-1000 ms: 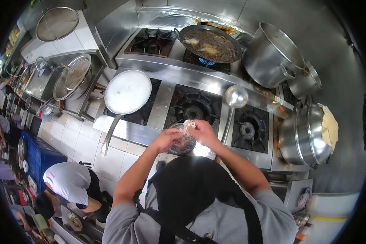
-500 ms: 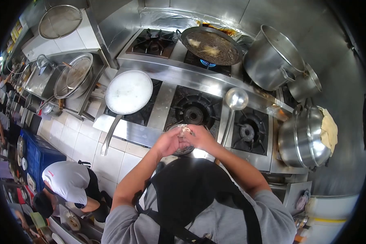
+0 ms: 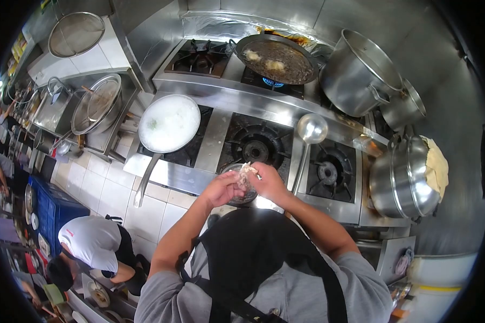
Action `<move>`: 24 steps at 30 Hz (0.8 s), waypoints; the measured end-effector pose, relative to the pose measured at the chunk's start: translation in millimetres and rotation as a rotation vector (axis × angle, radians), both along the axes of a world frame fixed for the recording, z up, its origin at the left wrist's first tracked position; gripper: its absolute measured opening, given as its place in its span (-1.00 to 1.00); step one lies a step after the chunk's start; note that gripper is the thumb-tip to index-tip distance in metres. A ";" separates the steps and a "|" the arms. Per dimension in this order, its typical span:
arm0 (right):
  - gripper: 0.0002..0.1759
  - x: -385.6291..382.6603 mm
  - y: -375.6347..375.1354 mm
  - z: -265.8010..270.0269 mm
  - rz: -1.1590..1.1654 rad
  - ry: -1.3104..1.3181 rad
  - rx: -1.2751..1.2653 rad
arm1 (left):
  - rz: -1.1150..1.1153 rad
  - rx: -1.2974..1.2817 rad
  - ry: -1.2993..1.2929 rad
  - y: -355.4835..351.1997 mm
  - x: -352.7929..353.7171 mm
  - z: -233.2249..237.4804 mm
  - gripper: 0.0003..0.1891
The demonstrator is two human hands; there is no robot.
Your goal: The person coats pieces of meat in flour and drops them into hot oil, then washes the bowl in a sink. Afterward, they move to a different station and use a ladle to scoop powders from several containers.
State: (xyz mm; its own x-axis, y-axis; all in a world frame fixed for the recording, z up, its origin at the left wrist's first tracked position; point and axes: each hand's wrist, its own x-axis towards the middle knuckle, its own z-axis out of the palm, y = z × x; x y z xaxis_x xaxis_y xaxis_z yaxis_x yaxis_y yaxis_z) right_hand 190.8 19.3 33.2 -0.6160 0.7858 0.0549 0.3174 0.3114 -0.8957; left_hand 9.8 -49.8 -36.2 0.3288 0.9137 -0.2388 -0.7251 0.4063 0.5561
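Observation:
Over a round bowl (image 3: 243, 199) at the stove's front edge, my two hands meet around a pale, ragged, coated piece of food (image 3: 246, 173). My right hand (image 3: 268, 184) grips it from the right with curled fingers. From the left, my left hand (image 3: 222, 190) pinches it at the fingertips. The bowl lies partly hidden beneath my hands, so its contents are hard to make out. At the back, a wide pan of bubbling oil (image 3: 291, 59) sits over a blue flame, with pale pieces frying in it.
A long-handled frying pan (image 3: 170, 126) of white foamy liquid stands to the left. A ladle (image 3: 312, 129) lies right of my hands. Large pots (image 3: 355, 81) and a steamer pot (image 3: 393, 183) stand at right. A co-worker (image 3: 91, 242) bends at lower left.
The coated piece has risen into clearer view between my hands, and my left fingers have opened slightly around it. The pieces in the oil have shifted a little.

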 end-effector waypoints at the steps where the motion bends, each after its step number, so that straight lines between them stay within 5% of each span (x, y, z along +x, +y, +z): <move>1: -0.77 -0.1 -0.5 1.3 -0.002 0.001 0.002 | 0.000 -0.002 -0.034 1.1 0.0 -0.6 -0.84; 4: -0.80 1.4 0.1 1.6 -0.026 -0.048 0.022 | 0.042 -0.024 0.039 2.9 4.9 3.5 -0.80; 6: -0.82 4.8 6.4 -4.7 0.161 -0.252 0.569 | 0.063 -0.039 -0.020 5.1 10.2 22.5 -0.77; 9: -0.81 -0.5 3.9 -14.2 0.277 -0.270 0.768 | 0.065 -0.047 -0.057 11.1 15.9 22.4 -0.72; 13: -0.76 -5.3 -3.0 -6.4 0.277 -0.431 0.624 | 0.154 -0.215 -0.018 25.0 26.3 -4.8 -0.69; 18: -0.69 0.3 -2.2 -11.9 0.376 -0.347 0.727 | 0.229 -0.367 -0.074 23.9 41.2 38.1 -0.67; 20: -0.73 2.7 -3.1 -8.6 0.399 -0.252 0.792 | 0.252 -0.348 -0.051 33.9 30.9 1.2 -0.68; 24: -0.77 6.8 -2.6 -3.2 0.304 -0.104 0.757 | 0.333 -0.408 0.007 46.3 23.1 2.8 -0.62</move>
